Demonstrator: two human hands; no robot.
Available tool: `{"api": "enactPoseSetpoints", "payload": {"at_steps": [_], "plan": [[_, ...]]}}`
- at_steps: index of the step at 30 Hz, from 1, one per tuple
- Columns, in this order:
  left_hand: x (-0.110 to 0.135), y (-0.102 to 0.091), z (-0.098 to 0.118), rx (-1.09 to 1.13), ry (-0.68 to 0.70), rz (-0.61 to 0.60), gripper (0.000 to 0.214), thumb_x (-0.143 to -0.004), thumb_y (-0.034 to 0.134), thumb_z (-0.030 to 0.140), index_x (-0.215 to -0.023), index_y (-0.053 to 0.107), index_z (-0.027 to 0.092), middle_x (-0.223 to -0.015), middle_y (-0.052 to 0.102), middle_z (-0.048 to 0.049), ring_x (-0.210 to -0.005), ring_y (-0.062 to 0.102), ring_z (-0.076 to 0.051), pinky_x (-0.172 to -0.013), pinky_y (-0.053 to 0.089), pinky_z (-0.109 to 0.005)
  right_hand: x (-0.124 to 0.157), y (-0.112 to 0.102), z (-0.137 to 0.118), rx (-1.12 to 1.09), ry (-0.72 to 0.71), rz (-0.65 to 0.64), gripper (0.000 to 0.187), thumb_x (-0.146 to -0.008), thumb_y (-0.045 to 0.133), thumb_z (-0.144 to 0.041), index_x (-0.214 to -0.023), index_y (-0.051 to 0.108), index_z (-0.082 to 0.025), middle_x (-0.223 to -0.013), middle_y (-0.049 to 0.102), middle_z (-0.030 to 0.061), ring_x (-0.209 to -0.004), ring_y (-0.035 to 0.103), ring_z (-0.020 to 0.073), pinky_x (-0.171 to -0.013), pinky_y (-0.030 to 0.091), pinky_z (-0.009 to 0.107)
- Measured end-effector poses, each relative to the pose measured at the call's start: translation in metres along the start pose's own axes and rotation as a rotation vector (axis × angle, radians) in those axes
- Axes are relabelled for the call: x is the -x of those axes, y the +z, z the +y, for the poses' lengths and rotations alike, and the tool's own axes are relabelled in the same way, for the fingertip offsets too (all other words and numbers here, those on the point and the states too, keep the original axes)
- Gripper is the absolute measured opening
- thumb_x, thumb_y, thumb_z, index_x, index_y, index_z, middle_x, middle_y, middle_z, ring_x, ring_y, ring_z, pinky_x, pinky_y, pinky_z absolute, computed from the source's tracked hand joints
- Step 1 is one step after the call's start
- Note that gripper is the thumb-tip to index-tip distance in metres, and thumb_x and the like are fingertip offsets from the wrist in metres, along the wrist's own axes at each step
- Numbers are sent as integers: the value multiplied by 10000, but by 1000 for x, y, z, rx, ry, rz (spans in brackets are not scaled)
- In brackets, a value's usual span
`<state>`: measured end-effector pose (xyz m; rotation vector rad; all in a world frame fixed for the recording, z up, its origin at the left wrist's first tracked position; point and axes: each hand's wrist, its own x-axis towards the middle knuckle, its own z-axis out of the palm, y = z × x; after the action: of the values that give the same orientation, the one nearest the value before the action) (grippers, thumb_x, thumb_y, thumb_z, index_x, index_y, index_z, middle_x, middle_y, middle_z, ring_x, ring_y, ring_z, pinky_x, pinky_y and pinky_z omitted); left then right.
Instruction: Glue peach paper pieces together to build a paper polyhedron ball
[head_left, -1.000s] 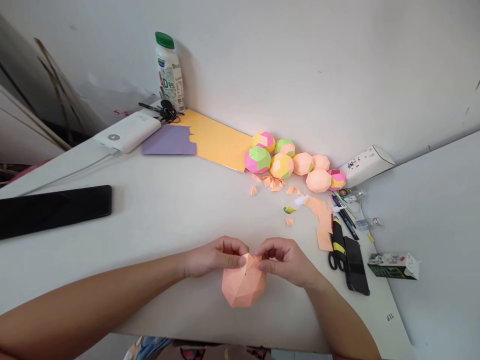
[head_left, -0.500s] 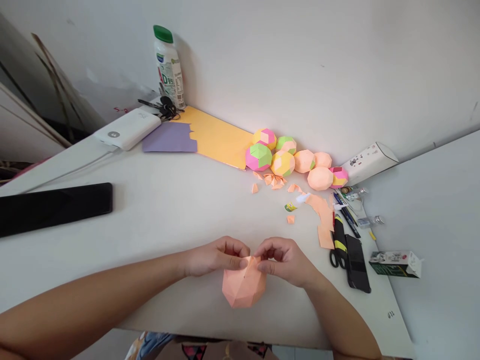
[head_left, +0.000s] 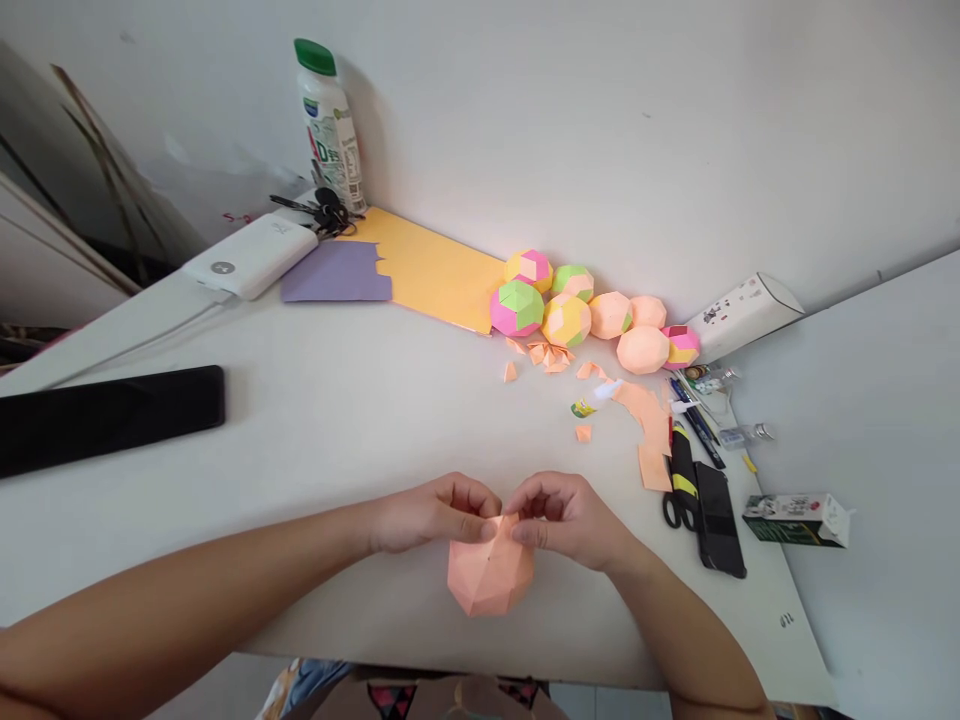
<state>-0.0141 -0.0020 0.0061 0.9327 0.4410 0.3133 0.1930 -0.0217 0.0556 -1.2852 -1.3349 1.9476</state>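
A faceted ball of peach paper [head_left: 490, 580] is held just over the front of the white table. My left hand [head_left: 450, 515] pinches its upper left edge between thumb and fingers. On the upper right edge, my right hand [head_left: 559, 515] grips the paper in the same way, the two thumbs a little apart. Folded facets meet between the thumbs; whether there is a gap at the top is hidden by my fingers. Beyond my hands lie a small peach paper scrap [head_left: 583, 433] and a glue bottle [head_left: 595, 399] with a white tip.
Several finished paper balls [head_left: 567, 319] stand along the wall. Scissors [head_left: 681, 480], a dark phone [head_left: 718, 520], pens [head_left: 697, 418] and a carton [head_left: 799, 520] lie right. A black phone [head_left: 112, 415], power bank [head_left: 251, 257], keys [head_left: 328, 212] and bottle [head_left: 330, 130] are left.
The whole view has shifted slightly. Both hands keep their pinch on the paper ball, and the small flap between the thumbs now looks flatter.
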Motion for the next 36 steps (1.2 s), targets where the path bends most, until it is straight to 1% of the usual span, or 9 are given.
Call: {"api": "enactPoseSetpoints", "payload": {"at_steps": [7, 19, 22, 24, 26, 28, 31, 33, 36], "plan": [[0, 0, 0, -6, -21, 4, 249, -715, 685, 386, -653, 611, 157, -639, 515, 15, -632, 452, -127, -608, 359, -247, -1, 3, 1, -48, 8, -2, 203, -659, 800, -273, -773, 675, -160, -694, 608, -14, -636, 537, 87, -569, 420, 222], [-1, 2, 0, 35, -55, 28, 280, -650, 743, 405, -647, 645, 142, -610, 523, 18, -607, 446, -112, -604, 358, -241, -4, 8, 7, -165, -3, 5, 211, -638, 813, -256, -741, 656, -160, -663, 610, -27, -596, 546, 77, -554, 437, 211], [-1, 1, -3, 44, -50, 15, 283, -661, 746, 404, -660, 651, 137, -624, 527, 17, -615, 449, -110, -610, 355, -236, -5, 11, 9, -185, -3, 21, 213, -634, 813, -245, -726, 642, -157, -668, 608, -25, -590, 539, 74, -544, 424, 204], [-1, 2, -3, 50, -15, -1, 273, -690, 735, 397, -674, 648, 139, -679, 547, 8, -655, 468, -117, -639, 365, -240, -4, 11, 8, -191, -15, 40, 222, -628, 814, -253, -712, 631, -157, -671, 607, -20, -589, 535, 79, -537, 418, 206], [-1, 3, -1, 77, 49, -3, 269, -727, 708, 412, -752, 656, 149, -790, 581, -10, -734, 499, -138, -691, 380, -253, -1, 9, 6, -187, -60, 72, 227, -633, 808, -264, -713, 622, -162, -682, 608, -12, -595, 532, 85, -537, 416, 211], [-2, 5, 1, 129, 87, 17, 321, -770, 656, 454, -917, 653, 169, -949, 605, -44, -847, 525, -176, -753, 391, -282, 2, 7, 4, -174, -150, 111, 222, -652, 794, -267, -729, 609, -174, -705, 613, -4, -611, 535, 95, -550, 423, 223], [-4, 6, 4, 212, 95, 68, 442, -820, 564, 506, -1146, 565, 207, -1158, 570, -87, -1022, 505, -236, -837, 389, -336, 7, 2, 0, -128, -322, 179, 214, -692, 765, -269, -749, 570, -199, -730, 611, 2, -621, 528, 109, -565, 434, 251], [-5, 6, 5, 217, 113, 66, 467, -820, 561, 504, -1178, 539, 205, -1188, 552, -97, -1047, 490, -250, -843, 389, -343, 10, 1, -1, -84, -436, 206, 212, -720, 740, -271, -743, 538, -213, -710, 592, -4, -611, 513, 115, -571, 433, 268], [-6, 4, 5, 191, 139, 18, 458, -788, 620, 459, -1148, 551, 185, -1127, 574, -94, -976, 514, -240, -793, 397, -321, 11, -1, -4, -12, -563, 202, 177, -764, 700, -252, -746, 526, -226, -680, 564, -10, -621, 513, 128, -598, 436, 290]]}}
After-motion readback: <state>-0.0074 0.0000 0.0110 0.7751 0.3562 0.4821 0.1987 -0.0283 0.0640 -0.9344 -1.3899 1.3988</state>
